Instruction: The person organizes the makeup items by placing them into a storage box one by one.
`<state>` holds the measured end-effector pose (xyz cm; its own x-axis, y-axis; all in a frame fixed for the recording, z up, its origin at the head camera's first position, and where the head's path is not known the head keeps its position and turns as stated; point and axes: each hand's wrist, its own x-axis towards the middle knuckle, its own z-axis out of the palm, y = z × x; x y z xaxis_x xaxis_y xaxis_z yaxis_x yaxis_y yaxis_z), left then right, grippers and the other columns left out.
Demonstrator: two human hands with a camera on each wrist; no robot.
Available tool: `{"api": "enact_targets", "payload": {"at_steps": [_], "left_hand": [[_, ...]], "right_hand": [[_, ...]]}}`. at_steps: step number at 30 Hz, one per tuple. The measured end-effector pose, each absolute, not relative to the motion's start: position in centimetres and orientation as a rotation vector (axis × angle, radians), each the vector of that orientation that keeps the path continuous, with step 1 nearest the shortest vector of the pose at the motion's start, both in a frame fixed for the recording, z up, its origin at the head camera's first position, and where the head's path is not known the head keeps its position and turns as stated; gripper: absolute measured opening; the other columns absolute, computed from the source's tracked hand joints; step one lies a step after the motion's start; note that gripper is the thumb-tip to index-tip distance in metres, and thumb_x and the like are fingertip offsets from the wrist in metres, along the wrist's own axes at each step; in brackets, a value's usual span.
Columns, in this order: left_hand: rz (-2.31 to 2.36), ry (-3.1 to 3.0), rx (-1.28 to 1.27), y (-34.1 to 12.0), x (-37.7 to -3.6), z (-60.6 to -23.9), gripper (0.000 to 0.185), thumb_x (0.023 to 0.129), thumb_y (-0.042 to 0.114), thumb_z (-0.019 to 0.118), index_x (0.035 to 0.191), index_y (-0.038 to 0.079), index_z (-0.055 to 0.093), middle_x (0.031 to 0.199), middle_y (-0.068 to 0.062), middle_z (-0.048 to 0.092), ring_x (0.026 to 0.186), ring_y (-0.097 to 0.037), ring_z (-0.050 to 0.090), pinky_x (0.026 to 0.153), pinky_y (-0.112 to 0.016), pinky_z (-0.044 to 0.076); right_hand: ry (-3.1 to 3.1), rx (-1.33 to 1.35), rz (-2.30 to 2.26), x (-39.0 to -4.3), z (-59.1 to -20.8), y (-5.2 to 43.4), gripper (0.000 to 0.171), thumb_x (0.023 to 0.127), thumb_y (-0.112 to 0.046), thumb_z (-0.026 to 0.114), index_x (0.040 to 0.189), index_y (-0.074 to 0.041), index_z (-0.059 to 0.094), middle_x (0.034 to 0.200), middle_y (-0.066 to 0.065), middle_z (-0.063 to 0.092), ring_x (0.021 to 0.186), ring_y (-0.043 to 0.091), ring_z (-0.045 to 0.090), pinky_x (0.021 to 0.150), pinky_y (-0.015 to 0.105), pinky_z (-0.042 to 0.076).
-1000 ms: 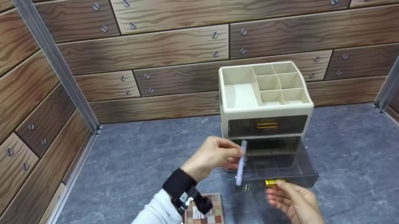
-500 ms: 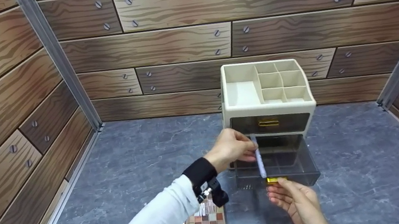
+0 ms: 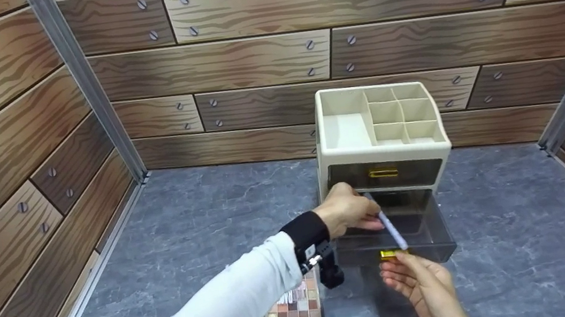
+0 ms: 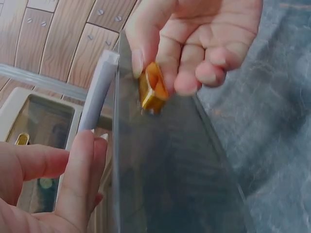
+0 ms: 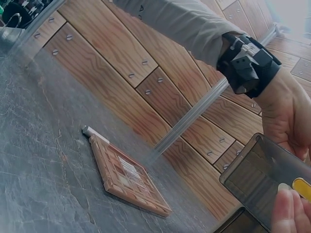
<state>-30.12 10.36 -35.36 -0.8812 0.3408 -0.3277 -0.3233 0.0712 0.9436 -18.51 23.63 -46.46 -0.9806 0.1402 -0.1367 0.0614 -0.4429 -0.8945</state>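
Note:
My left hand (image 3: 351,208) pinches a slim pale purple pen-shaped tube (image 3: 393,231) over the pulled-out lower drawer (image 3: 433,242). The left wrist view shows the tube (image 4: 99,92) rising from the fingertips, its flat end pale; its exact kind is unclear. With thumb and fingers my right hand (image 3: 422,284) grips the gold drawer handle (image 3: 388,255). Smoky and see-through, the drawer belongs to a cream cosmetics organizer (image 3: 389,152). In the right wrist view, my right fingertips (image 5: 286,208) appear beside the yellow handle (image 5: 302,187). My left hand partly hides the drawer's inside.
An eyeshadow palette (image 3: 294,316) lies on the grey marbled surface, partly under the left forearm, with a silver-ended stick (image 5: 97,133) alongside it. The organizer's upper drawer (image 3: 408,172) is closed. Wood-patterned walls (image 3: 249,60) enclose the back and sides.
My left hand has moved right with the tube, from the drawer's left edge to over its middle. The tube has swung so its lower end points right. My right hand stays at the handle.

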Motion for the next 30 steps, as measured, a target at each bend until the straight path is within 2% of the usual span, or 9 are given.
{"api": "enact_targets", "payload": {"at_steps": [5, 11, 18, 21, 25, 30], "left_hand": [[1.865, 1.853, -0.05, 11.4, -30.0, -35.3, 0.002, 0.093, -0.015, 0.064, 0.092, -0.013, 0.064, 0.085, -0.024, 0.07, 0.078, -0.033, 0.076, 0.069, -0.029, 0.066], [1.917, 1.782, -0.131, 12.3, -30.1, -36.2, 0.006, 0.094, -0.016, 0.059, 0.097, -0.012, 0.057, 0.088, -0.022, 0.064, 0.095, -0.041, 0.076, 0.073, -0.03, 0.066], [1.884, 1.83, -0.136, 12.8, -30.3, -37.6, 0.022, 0.091, -0.019, 0.06, 0.1, -0.002, 0.05, 0.084, -0.019, 0.06, 0.081, -0.036, 0.073, 0.078, -0.037, 0.066], [1.831, 1.855, -0.113, 12.9, -30.5, -37.7, 0.018, 0.091, -0.017, 0.062, 0.096, -0.003, 0.051, 0.084, -0.019, 0.06, 0.085, -0.038, 0.074, 0.081, -0.039, 0.066], [1.766, 1.85, -0.078, 12.9, -30.7, -37.6, 0.01, 0.094, -0.011, 0.064, 0.094, -0.005, 0.056, 0.089, -0.02, 0.064, 0.101, -0.045, 0.073, 0.085, -0.041, 0.065], [1.723, 1.814, -0.041, 12.6, -30.9, -37.5, 0.003, 0.098, -0.007, 0.063, 0.096, -0.008, 0.065, 0.094, -0.022, 0.068, 0.108, -0.046, 0.071, 0.089, -0.042, 0.064]], "right_hand": [[-1.624, -0.292, 2.608, -18.6, -46.2, 23.8, 0.022, 0.109, -0.013, 0.052, 0.098, -0.006, 0.07, 0.088, 0.007, 0.077, 0.081, 0.015, 0.076, 0.077, 0.025, 0.064], [-1.629, -0.287, 2.598, -18.6, -46.3, 23.6, 0.022, 0.109, -0.013, 0.052, 0.098, -0.006, 0.07, 0.087, 0.007, 0.077, 0.081, 0.015, 0.075, 0.077, 0.025, 0.064], [-1.649, -0.254, 2.613, -18.4, -46.6, 23.7, 0.024, 0.109, -0.013, 0.051, 0.099, -0.005, 0.07, 0.088, 0.006, 0.076, 0.081, 0.014, 0.076, 0.077, 0.024, 0.064], [-1.642, -0.266, 2.62, -18.4, -46.6, 23.7, 0.024, 0.11, -0.013, 0.051, 0.098, -0.005, 0.071, 0.088, 0.006, 0.077, 0.081, 0.014, 0.076, 0.077, 0.025, 0.064], [-1.64, -0.283, 2.61, -18.5, -46.5, 23.6, 0.024, 0.109, -0.014, 0.052, 0.099, -0.005, 0.071, 0.088, 0.007, 0.077, 0.081, 0.015, 0.076, 0.077, 0.025, 0.064], [-1.647, -0.282, 2.601, -18.5, -46.4, 23.5, 0.022, 0.109, -0.014, 0.052, 0.1, -0.004, 0.07, 0.088, 0.007, 0.077, 0.081, 0.015, 0.075, 0.077, 0.026, 0.064]]}}
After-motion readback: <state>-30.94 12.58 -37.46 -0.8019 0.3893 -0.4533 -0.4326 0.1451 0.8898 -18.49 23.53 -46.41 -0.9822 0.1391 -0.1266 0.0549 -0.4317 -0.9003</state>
